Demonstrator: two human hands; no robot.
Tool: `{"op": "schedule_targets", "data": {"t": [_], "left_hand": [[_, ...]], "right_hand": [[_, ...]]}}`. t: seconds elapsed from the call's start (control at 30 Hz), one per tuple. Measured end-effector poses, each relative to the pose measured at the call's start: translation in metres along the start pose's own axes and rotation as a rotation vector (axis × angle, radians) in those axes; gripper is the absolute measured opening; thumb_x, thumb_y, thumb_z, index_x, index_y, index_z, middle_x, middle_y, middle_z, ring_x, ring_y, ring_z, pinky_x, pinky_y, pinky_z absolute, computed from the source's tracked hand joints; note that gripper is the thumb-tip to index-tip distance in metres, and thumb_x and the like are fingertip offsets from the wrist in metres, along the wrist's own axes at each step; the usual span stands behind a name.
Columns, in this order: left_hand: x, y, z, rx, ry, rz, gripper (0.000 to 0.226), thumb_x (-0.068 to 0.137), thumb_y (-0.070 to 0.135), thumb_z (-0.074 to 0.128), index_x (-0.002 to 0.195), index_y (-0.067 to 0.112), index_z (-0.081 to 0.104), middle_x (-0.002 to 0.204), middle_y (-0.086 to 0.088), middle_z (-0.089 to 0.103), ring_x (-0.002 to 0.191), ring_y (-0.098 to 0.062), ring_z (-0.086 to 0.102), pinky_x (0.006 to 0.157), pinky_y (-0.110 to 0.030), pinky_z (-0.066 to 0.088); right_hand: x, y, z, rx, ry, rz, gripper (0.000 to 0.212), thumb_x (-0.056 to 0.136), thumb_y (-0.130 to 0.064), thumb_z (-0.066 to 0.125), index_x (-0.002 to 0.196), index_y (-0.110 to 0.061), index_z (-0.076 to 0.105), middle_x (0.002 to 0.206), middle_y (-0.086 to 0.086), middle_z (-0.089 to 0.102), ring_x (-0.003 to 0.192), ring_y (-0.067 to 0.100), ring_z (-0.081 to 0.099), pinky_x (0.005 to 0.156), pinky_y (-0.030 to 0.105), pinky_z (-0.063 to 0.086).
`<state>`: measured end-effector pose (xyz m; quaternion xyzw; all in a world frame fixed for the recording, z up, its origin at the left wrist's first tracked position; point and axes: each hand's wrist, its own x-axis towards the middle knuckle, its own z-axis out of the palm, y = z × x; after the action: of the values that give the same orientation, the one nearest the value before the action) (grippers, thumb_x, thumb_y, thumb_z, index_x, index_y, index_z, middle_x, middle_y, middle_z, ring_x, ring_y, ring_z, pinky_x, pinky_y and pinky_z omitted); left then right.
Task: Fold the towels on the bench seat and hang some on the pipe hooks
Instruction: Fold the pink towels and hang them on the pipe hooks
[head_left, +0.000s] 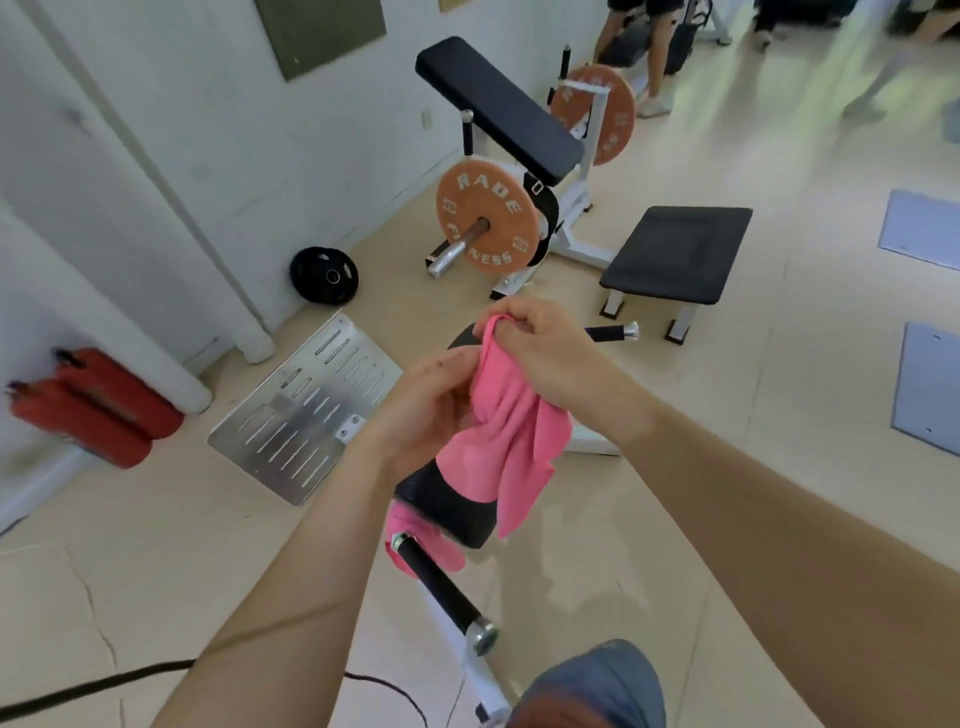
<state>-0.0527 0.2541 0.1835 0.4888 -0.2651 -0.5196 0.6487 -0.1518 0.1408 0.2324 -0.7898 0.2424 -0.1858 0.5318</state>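
Both hands hold a pink towel (506, 415) in the air above the black padded surface (447, 501) of a bench. The right hand (545, 345) has its fingers (511, 325) clamped together on the towel's top edge, while the left hand (426, 405) grips the bunched cloth lower down, its fingers closed around it from the side. The towel's loose end hangs down over the pad. A second pink towel (415, 540) lies draped at the pad's near end, beside a black-gripped handle bar (441, 587). An orange weight plate (485, 218) stands on the floor beyond.
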Motion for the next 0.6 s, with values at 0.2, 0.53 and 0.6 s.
{"op": "schedule_targets", "data": {"t": [0.2, 0.53, 0.6], "left_hand": [[-0.009, 0.036, -0.018, 0.198, 0.126, 0.030, 0.016, 0.076, 0.022, 0.073, 0.062, 0.016, 0.071, 0.044, 0.007, 0.047, 0.038, -0.005, 0.037, 0.039, -0.017, 0.027], [0.043, -0.011, -0.032, 0.268, 0.072, 0.091, 0.016, 0.085, 0.020, 0.062, 0.096, 0.021, 0.074, 0.093, 0.002, 0.071, 0.094, -0.013, 0.063, 0.091, -0.028, 0.049], [0.050, -0.025, -0.037, 0.050, 0.225, 0.065, 0.022, 0.082, 0.014, 0.057, 0.083, 0.025, 0.076, 0.082, 0.005, 0.072, 0.082, -0.009, 0.064, 0.080, -0.025, 0.050]], "right_hand": [[0.019, -0.010, -0.013, -0.337, -0.167, -0.264, 0.020, 0.095, -0.013, 0.047, 0.095, -0.017, 0.067, 0.092, -0.010, 0.066, 0.089, 0.007, 0.058, 0.083, 0.019, 0.042], [0.098, -0.005, 0.003, -0.429, -0.615, -0.161, 0.014, 0.091, -0.027, 0.061, 0.082, -0.018, 0.067, 0.082, -0.004, 0.070, 0.073, 0.005, 0.061, 0.067, 0.013, 0.045], [0.117, -0.012, 0.021, -0.550, -0.757, -0.206, 0.012, 0.088, -0.028, 0.065, 0.085, -0.016, 0.066, 0.083, -0.006, 0.066, 0.074, 0.007, 0.058, 0.062, 0.013, 0.042]]}}
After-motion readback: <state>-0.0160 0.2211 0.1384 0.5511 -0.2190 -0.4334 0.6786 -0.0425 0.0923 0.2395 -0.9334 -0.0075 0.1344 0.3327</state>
